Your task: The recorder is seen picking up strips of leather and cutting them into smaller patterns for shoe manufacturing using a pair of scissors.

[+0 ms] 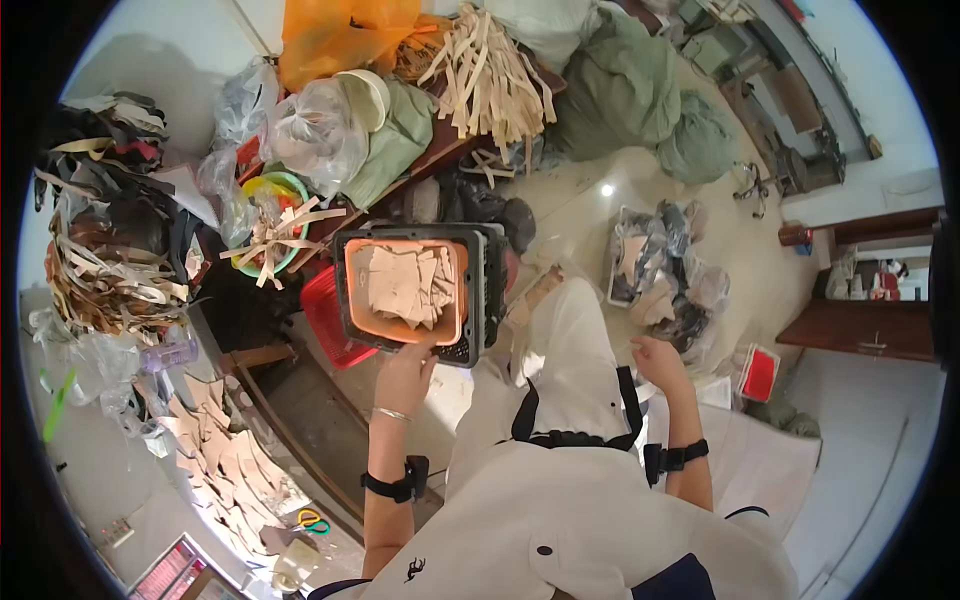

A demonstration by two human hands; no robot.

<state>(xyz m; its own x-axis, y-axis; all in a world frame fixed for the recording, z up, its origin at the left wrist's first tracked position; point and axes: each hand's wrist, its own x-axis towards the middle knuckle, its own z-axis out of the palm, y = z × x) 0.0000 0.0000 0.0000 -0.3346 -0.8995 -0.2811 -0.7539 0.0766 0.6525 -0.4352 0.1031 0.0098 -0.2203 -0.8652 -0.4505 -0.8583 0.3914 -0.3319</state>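
An orange plastic basin (462,290) holds a heap of flat tan cut pieces (405,285). It sits inside a black crate (355,318). My left hand (407,372) is at the basin's near edge, its fingers bent together against the rim, partly hiding it. Out to the right of my knee, my right hand (657,362) hangs with fingers loosely bent and apart, nothing visible in them. Beyond that hand lies a grey container (618,285) filled with dark plastic bags (672,250) and tan pieces.
A red plastic basket (325,315) stands left of the crate. Tan strips (490,80) hang off a bench behind, among clear and green sacks (625,85). More cut pieces (225,450) and scissors (313,521) lie at left. A red-and-white box (760,372) is to the right.
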